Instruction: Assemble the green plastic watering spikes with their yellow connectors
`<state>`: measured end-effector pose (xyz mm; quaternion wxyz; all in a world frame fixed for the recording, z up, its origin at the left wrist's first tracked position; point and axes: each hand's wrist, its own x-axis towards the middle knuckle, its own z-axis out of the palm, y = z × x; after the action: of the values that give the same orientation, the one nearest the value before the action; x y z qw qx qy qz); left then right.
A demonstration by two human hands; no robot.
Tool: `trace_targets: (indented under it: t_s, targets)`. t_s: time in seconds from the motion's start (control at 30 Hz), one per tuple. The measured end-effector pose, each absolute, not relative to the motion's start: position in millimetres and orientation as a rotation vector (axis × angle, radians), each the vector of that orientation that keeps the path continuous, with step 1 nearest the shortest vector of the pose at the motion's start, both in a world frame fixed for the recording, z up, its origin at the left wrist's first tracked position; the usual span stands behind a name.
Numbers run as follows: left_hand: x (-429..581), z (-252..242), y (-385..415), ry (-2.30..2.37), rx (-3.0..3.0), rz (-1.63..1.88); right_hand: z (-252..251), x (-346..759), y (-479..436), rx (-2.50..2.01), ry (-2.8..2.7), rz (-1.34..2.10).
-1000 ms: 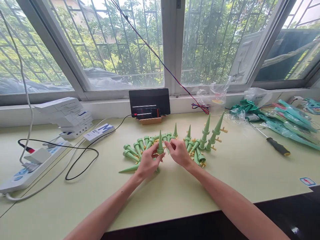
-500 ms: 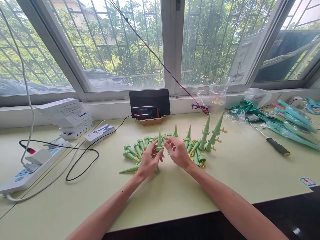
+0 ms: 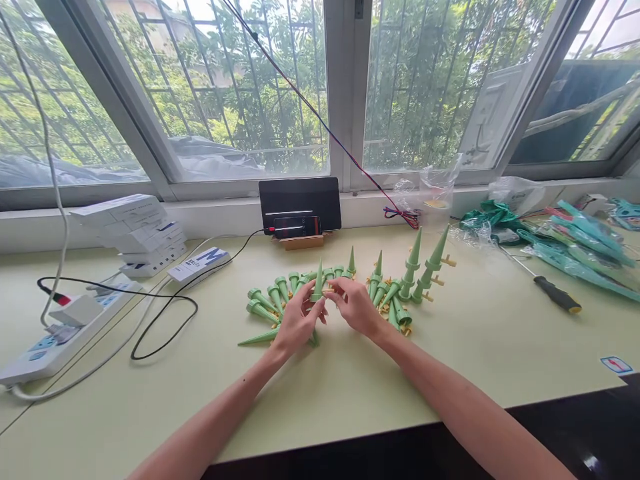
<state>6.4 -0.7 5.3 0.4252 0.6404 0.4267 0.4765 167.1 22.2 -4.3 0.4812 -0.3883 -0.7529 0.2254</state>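
Fanned spikes (image 3: 262, 311) left of and beyond left hand (image 3: 297, 323) | left hand wrapped round upright green spike (image 3: 319, 283) between hands; likely light, stiff, smoothish, best held at collar (image 3: 317, 297) | right hand (image 3: 356, 305) pinched narrow beside it, can't tell contents | stacked spikes (image 3: 411, 268) to its right

One head-worn camera looks from above the person's forearms (image 3: 220, 407), facing forward and down across the pale worktop (image 3: 345, 407) to the sliding window (image 3: 345, 100). It sits near enough that the left hand (image 3: 299, 317) and right hand (image 3: 354, 303) fall mid-frame, yet wide enough to take in the power strip (image 3: 37, 355) and screwdriver (image 3: 557, 295) at either side.
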Motion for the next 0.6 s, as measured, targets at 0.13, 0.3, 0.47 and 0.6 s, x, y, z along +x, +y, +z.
trace_targets:
  t_s: [0.13, 0.3, 0.47, 0.6]
  targets:
    - [5.6, 5.2, -1.1, 1.084, 1.606, 1.176, -2.7, 167.4, 22.8, -0.95, -1.862, 0.531]
    - [4.4, 1.9, -0.1, 1.091, 1.621, 1.163, -3.3, 167.3, 23.1, -0.953, -1.86, 0.579]
    - [2.3, -0.5, 1.2, 1.085, 1.689, 1.173, -1.5, 167.2, 19.2, -0.944, -1.83, 0.723]
    - [1.3, 0.9, 0.9, 1.088, 1.726, 1.205, 1.9, 166.2, 15.8, -0.937, -1.815, 0.792]
